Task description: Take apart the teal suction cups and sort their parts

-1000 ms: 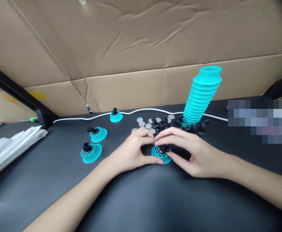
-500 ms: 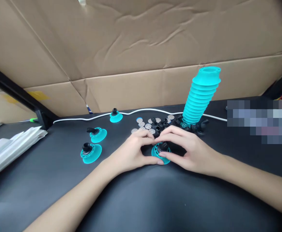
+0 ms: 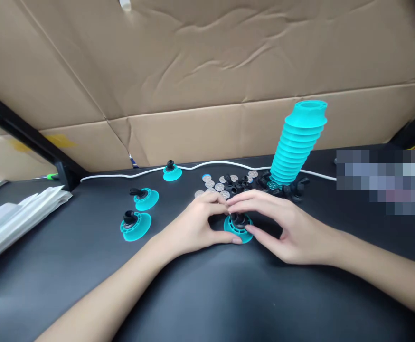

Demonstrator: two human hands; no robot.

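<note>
A teal suction cup point(image 3: 243, 236) stands on the black table with a black elbow fitting point(image 3: 238, 219) in its top. My left hand point(image 3: 202, 221) holds the cup from the left, its thumb along the near rim and its fingers curled round the far side. From the right, my right hand point(image 3: 282, 223) grips the fitting, thumb at its near right side. The tips of its fingers are partly hidden behind the fitting and beside the left fingers. Just beyond the hands lie several perforated grey discs point(image 3: 220, 187) and loose black fittings point(image 3: 296, 189).
A leaning stack of teal cups point(image 3: 296, 142) rises at the back right. Three cups with fittings, one of them a near-left cup point(image 3: 138, 228), sit to the left. A white cable point(image 3: 214, 162) runs along the cardboard wall point(image 3: 193, 137). Papers point(image 3: 25, 216) lie far left.
The black fitting has turned in the cup, so its opening faces another way. My right thumb has shifted right, off the cup's front. The left hand stays almost still.
</note>
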